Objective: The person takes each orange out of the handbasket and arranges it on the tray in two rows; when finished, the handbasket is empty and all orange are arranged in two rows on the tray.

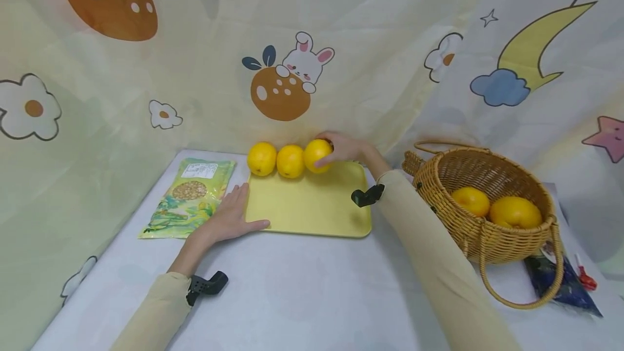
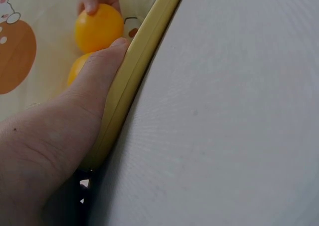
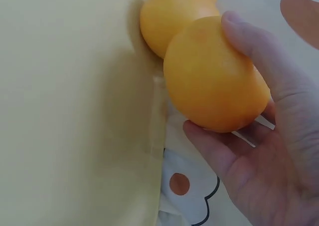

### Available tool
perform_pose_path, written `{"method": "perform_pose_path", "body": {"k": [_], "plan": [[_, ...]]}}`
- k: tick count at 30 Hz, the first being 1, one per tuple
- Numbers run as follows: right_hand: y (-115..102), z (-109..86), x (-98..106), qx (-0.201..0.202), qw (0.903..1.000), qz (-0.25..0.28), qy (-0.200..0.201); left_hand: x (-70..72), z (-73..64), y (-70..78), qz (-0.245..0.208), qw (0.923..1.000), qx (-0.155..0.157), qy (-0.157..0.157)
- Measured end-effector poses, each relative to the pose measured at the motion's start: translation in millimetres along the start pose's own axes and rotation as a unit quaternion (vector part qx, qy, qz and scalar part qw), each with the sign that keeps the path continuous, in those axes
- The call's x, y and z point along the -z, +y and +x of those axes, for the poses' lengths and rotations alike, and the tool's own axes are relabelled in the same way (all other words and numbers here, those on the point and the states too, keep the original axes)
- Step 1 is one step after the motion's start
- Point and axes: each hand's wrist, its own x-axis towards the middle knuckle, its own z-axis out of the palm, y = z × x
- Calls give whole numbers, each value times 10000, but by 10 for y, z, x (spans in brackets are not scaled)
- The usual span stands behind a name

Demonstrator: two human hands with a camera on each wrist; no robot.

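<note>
A yellow tray [image 1: 307,207] lies on the white-covered table. Along its back edge two oranges, one at the left [image 1: 262,159] and one in the middle [image 1: 290,161], sit side by side. At the right end of this row my right hand [image 1: 347,148] grips a third orange [image 3: 214,76], thumb on one side and fingers on the other. The right wrist view shows it against its neighbour, over the tray's rim. My left hand [image 1: 235,215] rests at the tray's front left corner, fingers extended along the left side and thumb along the front edge.
Left of the tray lies a green and yellow packet [image 1: 192,196] with a label. A wicker basket [image 1: 487,248] holding two oranges [image 1: 515,212] stands at the right, beside a dark blue packet [image 1: 565,280]. A printed cloth [image 1: 214,80] hangs behind the table.
</note>
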Motion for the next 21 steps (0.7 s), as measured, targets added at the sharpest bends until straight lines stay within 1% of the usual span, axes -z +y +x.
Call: {"method": "perform_pose_path", "body": {"k": [3,7,10,14,21], "plan": [[25,-12,-23,-20,10000,-47,49,-3,3,1,21,10000,18,-15],[74,-6,-52,122,9992,-380,79,-1,0,6,5,10000,29,-20],[116,-2,-80,84,9983,-584,19,2,-1,17,-2,10000,0,-34],[140,-1,-119,-62,9985,-546,-43,3,0,19,0,10000,-10,-51],[128,-17,-160,-137,9977,-669,-57,11,-5,26,-25,10000,17,-48]]}}
